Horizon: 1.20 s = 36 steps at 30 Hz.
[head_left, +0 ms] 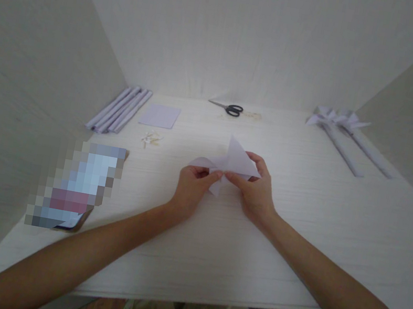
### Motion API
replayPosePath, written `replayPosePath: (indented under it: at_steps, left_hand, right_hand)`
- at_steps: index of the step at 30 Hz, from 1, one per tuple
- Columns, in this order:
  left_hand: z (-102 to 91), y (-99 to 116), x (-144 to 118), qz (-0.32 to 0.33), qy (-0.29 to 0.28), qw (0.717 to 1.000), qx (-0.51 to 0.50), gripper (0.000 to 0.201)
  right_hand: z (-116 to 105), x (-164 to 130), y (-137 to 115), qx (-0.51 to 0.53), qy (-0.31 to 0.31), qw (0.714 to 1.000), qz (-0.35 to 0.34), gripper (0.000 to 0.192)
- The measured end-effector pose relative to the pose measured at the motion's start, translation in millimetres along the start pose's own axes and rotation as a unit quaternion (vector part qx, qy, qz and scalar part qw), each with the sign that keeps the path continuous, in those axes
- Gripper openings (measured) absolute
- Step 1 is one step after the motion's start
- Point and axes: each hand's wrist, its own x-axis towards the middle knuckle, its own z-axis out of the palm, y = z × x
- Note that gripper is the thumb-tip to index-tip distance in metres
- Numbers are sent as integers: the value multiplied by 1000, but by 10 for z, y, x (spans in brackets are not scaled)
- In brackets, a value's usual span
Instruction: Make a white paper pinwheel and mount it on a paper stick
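White walls box in the pale bench, and at its middle both hands pinch a thin, pale lilac folded paper with pointed flaps, left hand closed on its lower left corner, right hand gripping the right flap.

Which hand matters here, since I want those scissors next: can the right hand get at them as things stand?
Probably not at once: the right hand and left hand both pinch the folded paper. Bare table lies before the scissors.
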Motion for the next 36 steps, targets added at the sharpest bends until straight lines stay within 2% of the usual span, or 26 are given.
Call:
replayPosePath:
  at_steps: [3, 8, 13, 19, 25, 31, 36]
  left_hand:
    - [-17, 20, 14, -7, -13, 1000, -10, 13]
    - [-109, 62, 122, -31, -40, 999, -14, 11]
    - [-194, 149, 217, -94, -108, 990, -19, 10]
    - [-230, 207, 226, -131, -181, 975, 18, 9]
    - [-248, 179, 259, -142, -212, 964, 69, 12]
    - [-246, 239, 250, -166, -233, 951, 119, 15]
    - [-255, 241, 240, -150, -251, 943, 160, 16]
  right_hand:
    - [-31, 7, -11, -17, -28, 999, -3, 54]
    - [-164, 111, -93, -42, -121, 992, -5, 54]
    - [-373, 304, -147, -14, -197, 980, 10, 22]
    - [-504, 371, -141, -51, -274, 959, 52, 12]
    - [-530, 380, -189, -61, -325, 942, 58, 14]
    - [-535, 373, -245, -70, -378, 921, 69, 22]
    - [-538, 353, -289, -110, -421, 897, 75, 21]
